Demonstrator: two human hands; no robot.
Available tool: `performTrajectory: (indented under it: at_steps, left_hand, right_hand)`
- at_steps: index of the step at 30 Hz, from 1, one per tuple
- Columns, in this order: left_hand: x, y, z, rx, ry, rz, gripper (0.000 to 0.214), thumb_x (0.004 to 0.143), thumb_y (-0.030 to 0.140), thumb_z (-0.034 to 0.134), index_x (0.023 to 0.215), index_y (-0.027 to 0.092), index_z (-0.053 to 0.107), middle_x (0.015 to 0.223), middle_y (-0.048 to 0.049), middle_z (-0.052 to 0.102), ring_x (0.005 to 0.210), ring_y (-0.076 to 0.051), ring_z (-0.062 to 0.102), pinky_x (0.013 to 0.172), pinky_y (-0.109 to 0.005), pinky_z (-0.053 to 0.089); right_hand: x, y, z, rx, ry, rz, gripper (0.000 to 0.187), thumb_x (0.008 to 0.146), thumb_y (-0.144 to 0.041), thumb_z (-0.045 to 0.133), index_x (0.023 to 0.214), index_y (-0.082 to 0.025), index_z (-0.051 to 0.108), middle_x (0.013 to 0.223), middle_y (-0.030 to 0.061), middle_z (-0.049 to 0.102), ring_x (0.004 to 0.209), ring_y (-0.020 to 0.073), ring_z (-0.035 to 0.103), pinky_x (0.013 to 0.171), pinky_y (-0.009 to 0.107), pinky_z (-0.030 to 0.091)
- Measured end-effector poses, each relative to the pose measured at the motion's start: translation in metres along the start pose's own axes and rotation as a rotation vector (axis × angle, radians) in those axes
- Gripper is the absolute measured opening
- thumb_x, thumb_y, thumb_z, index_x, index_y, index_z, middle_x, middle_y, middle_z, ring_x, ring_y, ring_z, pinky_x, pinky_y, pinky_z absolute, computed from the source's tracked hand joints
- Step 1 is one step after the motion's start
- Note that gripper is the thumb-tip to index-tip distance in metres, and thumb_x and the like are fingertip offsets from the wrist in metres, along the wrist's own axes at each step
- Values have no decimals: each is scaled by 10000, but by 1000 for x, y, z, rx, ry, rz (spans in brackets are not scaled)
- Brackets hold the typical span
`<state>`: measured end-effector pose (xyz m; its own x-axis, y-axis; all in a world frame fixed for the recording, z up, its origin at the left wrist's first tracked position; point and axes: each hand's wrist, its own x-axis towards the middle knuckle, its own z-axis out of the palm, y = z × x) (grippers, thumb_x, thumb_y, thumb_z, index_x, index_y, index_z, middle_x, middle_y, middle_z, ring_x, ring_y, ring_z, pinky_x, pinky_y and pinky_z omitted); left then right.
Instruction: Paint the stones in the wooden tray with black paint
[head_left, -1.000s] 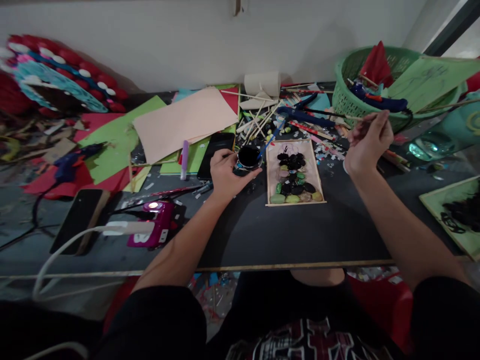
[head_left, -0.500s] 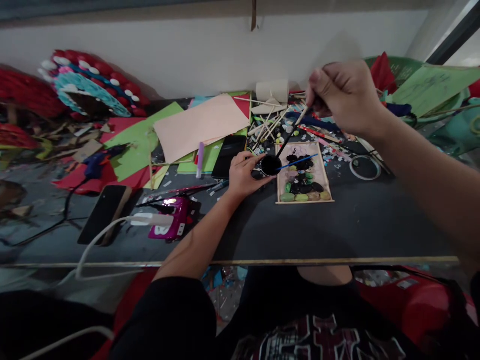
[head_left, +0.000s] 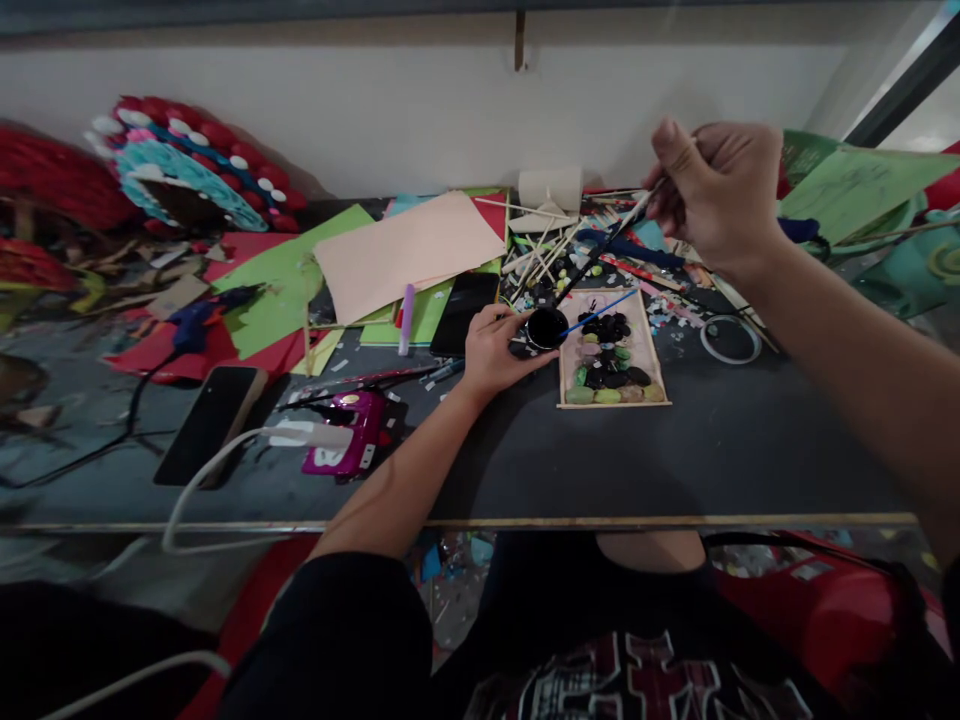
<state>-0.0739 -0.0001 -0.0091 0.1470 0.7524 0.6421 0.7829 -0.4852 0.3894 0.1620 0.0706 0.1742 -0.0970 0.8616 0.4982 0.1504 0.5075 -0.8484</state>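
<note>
The left hand [head_left: 493, 350] curls round a small round cup of black liquid [head_left: 546, 328], a thin blue stick [head_left: 600, 312] leaning in it. Between the hands lies a wood-edged panel of painted pebbles [head_left: 615, 404]. The right hand [head_left: 724, 195], raised, pinches a slim dark-ended brush [head_left: 634, 214] angled toward the cup. Loading the brush seems in hand, calling for a steady cup.

Left of our left hand [head_left: 495, 350] we see a phone [head_left: 465, 315] and a purple marker [head_left: 406, 320]; farther left, a plug adapter [head_left: 363, 424], a second phone [head_left: 210, 422] and a glue gun [head_left: 191, 328]. Beyond that hand, leftward, lies a pink sheet [head_left: 409, 250]; right of our right hand [head_left: 720, 195], a green basket [head_left: 806, 155].
</note>
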Motion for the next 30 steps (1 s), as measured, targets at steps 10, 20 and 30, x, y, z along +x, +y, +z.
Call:
performTrajectory:
  at_steps: [10, 20, 30]
  left_hand:
    - [1, 0, -2, -2, 26, -28, 618, 695, 748, 735, 975, 197, 724, 887, -81, 674, 970, -274, 613, 897, -440, 497]
    - [-1, 0, -6, 4, 102, -67, 522, 720, 720, 735, 749, 216, 604, 802, -55, 617, 930, -257, 623, 835, -415, 520]
    - [-3, -3, -4, -42, 140, -64, 513, 704, 686, 767, 730, 221, 552, 764, -31, 547, 924, -262, 609, 809, -411, 519]
  right_hand:
    - [-13, 58, -40, 126, 449, 171, 544, 830, -717, 554, 600, -226, 506, 428, -63, 467, 305, 40, 364, 311, 269, 111]
    - [-86, 154, -53, 90, 470, 164, 634, 648, -856, 661, 812, -265, 500, 663, -29, 624, 489, 107, 491, 449, 273, 346]
    - [-102, 164, -45, -222, 336, 72, 520, 906, -763, 444, 868, -247, 485, 676, -38, 562, 582, 109, 576, 602, 286, 480]
